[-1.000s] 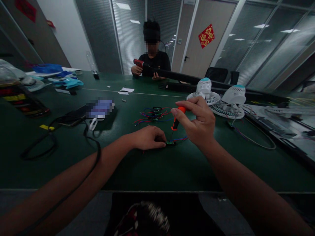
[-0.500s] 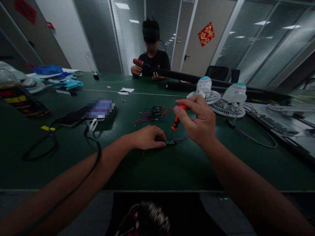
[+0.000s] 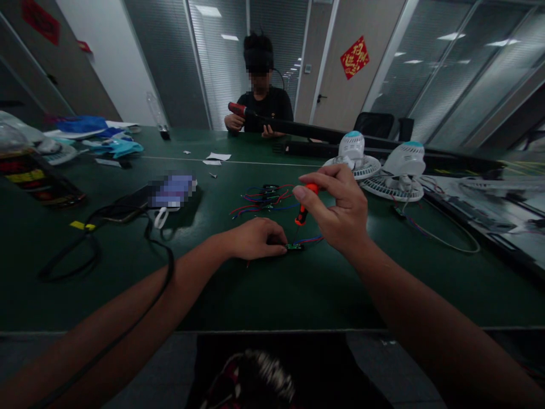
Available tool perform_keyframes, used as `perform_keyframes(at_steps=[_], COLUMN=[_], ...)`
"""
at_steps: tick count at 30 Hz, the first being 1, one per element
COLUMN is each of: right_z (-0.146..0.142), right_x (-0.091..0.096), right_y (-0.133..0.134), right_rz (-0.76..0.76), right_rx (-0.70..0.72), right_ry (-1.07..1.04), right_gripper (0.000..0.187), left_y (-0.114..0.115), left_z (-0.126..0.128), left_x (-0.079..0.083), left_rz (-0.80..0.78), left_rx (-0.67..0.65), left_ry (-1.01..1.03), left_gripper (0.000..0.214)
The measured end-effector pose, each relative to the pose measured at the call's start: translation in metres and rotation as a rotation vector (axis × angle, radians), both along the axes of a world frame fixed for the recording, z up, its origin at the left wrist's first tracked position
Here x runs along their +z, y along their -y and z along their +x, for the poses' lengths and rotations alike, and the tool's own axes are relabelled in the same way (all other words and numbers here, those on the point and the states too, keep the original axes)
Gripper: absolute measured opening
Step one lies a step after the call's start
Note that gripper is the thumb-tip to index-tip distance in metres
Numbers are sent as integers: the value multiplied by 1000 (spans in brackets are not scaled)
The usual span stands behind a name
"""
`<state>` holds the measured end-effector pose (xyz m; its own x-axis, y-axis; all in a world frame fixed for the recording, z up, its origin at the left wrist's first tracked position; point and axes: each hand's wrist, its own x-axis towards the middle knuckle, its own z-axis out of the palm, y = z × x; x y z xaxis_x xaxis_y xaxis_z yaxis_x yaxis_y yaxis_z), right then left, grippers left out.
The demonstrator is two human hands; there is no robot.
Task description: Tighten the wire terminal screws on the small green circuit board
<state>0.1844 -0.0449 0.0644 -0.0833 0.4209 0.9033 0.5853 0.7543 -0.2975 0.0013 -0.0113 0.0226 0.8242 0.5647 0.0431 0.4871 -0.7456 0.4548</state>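
My right hand (image 3: 340, 207) pinches the handle of an orange and black screwdriver (image 3: 302, 215), held nearly upright with its thin shaft pointing down. The tip meets a small green circuit board (image 3: 294, 247) lying on the table. Red and blue wires (image 3: 313, 240) run from the board's right side towards my right hand. My left hand (image 3: 261, 237) rests on the table with its fingers closed on the board's left end, covering that part. Just beyond lie several similar small boards (image 3: 269, 196) with red and blue wires.
On the green table (image 3: 272, 301), a phone (image 3: 128, 207) and black cable (image 3: 91, 250) lie left, near a dark-labelled bottle (image 3: 40, 176). White fans (image 3: 400, 170) stand right. Across the table, a person (image 3: 266, 102) holds a red power tool (image 3: 237, 109) against a long black bar (image 3: 310, 129).
The view has shifted very slightly. My right hand and the screwdriver keep almost the same pose over the board, and my left hand stays on the board's end.
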Motion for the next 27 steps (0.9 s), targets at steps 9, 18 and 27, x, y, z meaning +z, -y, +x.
perform_keyframes(at_steps=[9, 18, 27], right_z=[1, 2, 1], right_x=[0, 0, 1], right_y=[-2, -1, 0], right_rz=[3, 8, 5], right_rx=[-50, -44, -4], right_ry=[21, 35, 39], right_gripper=[14, 15, 16], left_y=[1, 1, 1], left_z=[1, 0, 1], left_x=[1, 2, 1], left_rz=[-11, -22, -18], left_rx=[18, 17, -3], left_ry=[-4, -5, -1], left_gripper=[25, 26, 26])
